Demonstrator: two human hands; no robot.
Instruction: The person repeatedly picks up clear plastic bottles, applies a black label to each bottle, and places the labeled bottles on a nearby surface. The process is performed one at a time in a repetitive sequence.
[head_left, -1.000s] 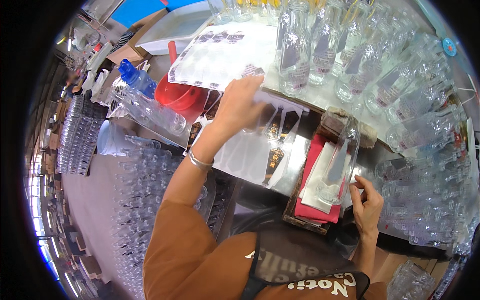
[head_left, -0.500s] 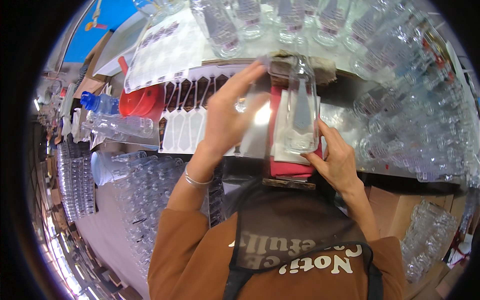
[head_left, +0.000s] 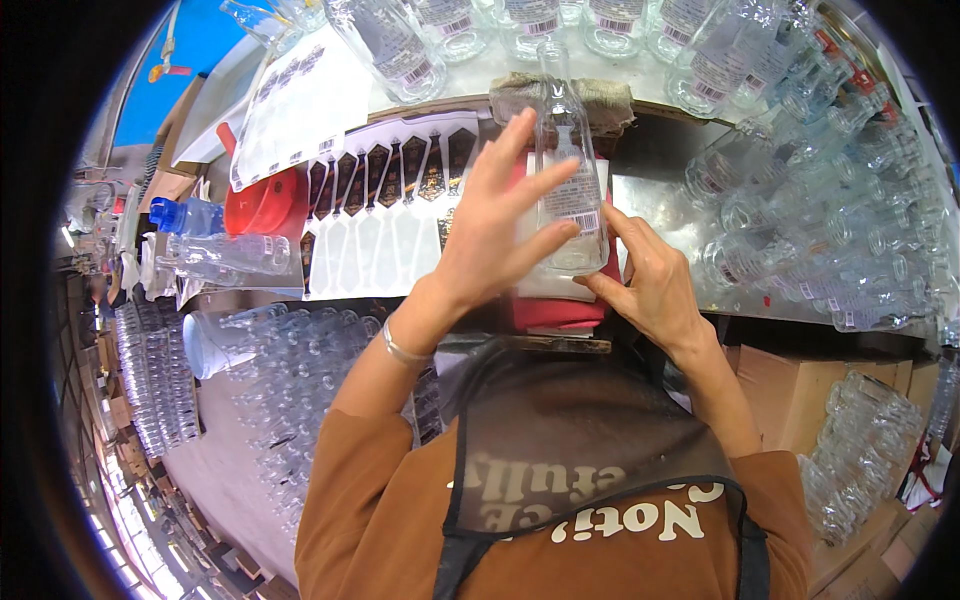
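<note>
A clear glass bottle (head_left: 566,250) lies on a pad of white and red cloth (head_left: 556,314), its neck pointing away from me over a rolled rag (head_left: 603,104). A printed label with a barcode shows on its upper side. My right hand (head_left: 652,278) grips the bottle near its base, thumb at the bottom and fingers along the right side. Over the bottle's left side is my left hand (head_left: 492,222), open with fingers spread; whether its fingertips touch the glass I cannot tell. Sheets of tie-shaped labels (head_left: 385,225), black-and-gold and white, lie left of the pad.
Labelled bottles (head_left: 530,28) stand along the back, and many more bottles (head_left: 800,225) crowd the right. A red funnel-like vessel (head_left: 268,200) and a blue-capped bottle (head_left: 190,216) sit at left. Bottles (head_left: 300,390) fill the lower left; a cardboard box (head_left: 790,400) stands lower right.
My left hand has come right, over the bottle, its fingers spreading. The bottle now shows the printed, barcoded label face where a plain grey one showed before. My right hand stays at the base.
</note>
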